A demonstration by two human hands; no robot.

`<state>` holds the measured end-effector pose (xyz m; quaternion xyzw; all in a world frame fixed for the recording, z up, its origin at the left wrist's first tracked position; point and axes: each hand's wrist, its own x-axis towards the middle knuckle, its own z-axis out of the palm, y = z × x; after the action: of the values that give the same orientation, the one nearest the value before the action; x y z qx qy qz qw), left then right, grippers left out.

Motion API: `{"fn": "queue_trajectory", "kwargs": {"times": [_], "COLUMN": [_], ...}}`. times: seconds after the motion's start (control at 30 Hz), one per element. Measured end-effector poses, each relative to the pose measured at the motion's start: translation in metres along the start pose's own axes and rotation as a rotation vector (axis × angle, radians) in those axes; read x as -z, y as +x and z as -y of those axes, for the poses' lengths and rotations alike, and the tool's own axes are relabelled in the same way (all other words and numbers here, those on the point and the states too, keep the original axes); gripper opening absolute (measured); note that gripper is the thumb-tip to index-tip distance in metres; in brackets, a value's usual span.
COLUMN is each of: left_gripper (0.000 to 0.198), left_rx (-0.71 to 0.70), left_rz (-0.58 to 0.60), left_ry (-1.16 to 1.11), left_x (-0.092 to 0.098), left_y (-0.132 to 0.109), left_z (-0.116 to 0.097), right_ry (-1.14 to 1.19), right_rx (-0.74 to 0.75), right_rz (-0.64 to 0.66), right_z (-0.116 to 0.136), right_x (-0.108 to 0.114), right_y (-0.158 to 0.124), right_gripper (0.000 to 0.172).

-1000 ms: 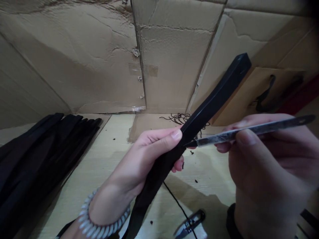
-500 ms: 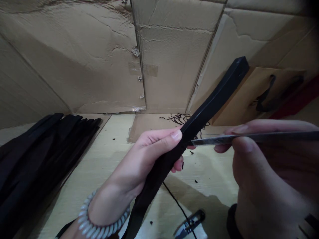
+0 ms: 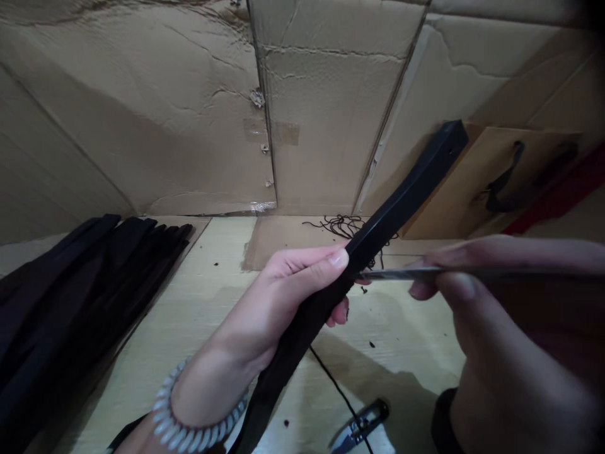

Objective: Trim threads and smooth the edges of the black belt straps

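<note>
My left hand (image 3: 302, 284) is closed around a long black strap-like piece (image 3: 394, 211), thumb pressed on its near face. The piece slants up to the right, with a stiff, squared upper end that has a small hole; the lower part looks like dark fabric. Between thumb and fingers, my right hand (image 3: 501, 321) pinches a thin, flat metal strip-like tool (image 3: 401, 273), edge nearly toward me. Its tip meets the right edge of the black piece, just beside my left thumb. From beneath the piece a black cord (image 3: 333, 377) runs down to the lower right.
Thread snips (image 3: 362, 425) lie under the cord at the bottom. Black thread scraps (image 3: 338, 224) are heaped at the back. At left sits a pile of black fabric pieces (image 3: 94, 277). Cardboard walls (image 3: 326, 126) stand behind, with a brown panel with dark handles (image 3: 444, 189) at right.
My right hand has moved slightly down and turned the tool, so its flat side shows less. The upper end of the black piece has dipped a little.
</note>
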<state>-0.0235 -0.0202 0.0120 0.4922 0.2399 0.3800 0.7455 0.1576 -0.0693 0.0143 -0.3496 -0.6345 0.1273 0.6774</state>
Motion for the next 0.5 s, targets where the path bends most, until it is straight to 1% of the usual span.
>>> {"fn": "queue_trajectory", "kwargs": {"times": [0.07, 0.17, 0.23, 0.27, 0.37, 0.4, 0.5], "left_gripper": [0.031, 0.030, 0.029, 0.030, 0.032, 0.032, 0.029], "left_rx": [0.007, 0.002, -0.007, -0.007, 0.009, 0.012, -0.002], "left_rz": [0.002, 0.013, -0.008, -0.022, -0.049, -0.055, -0.069], "left_ry": [0.023, 0.013, -0.010, -0.017, -0.018, -0.012, -0.004], "left_x": [0.001, 0.000, 0.000, -0.001, 0.000, 0.000, 0.002], "left_y": [0.000, 0.001, 0.002, 0.003, 0.004, 0.004, 0.004], "left_z": [0.000, 0.001, 0.002, 0.003, 0.004, 0.003, 0.001], "right_ry": [0.040, 0.186, 0.298, 0.336, 0.409, 0.446, 0.538], "right_rx": [-0.054, -0.272, -0.395, -0.433, -0.487, -0.516, -0.592], "right_rz": [0.000, 0.060, 0.067, 0.059, 0.021, 0.037, 0.088], "right_z": [-0.005, -0.017, -0.026, -0.029, -0.038, -0.040, -0.041], "right_x": [-0.005, -0.009, -0.010, -0.012, -0.017, -0.019, -0.024], "right_y": [0.004, 0.012, 0.016, 0.017, 0.017, 0.016, 0.013], "right_gripper": [0.021, 0.007, 0.003, 0.003, 0.003, 0.004, 0.013]}}
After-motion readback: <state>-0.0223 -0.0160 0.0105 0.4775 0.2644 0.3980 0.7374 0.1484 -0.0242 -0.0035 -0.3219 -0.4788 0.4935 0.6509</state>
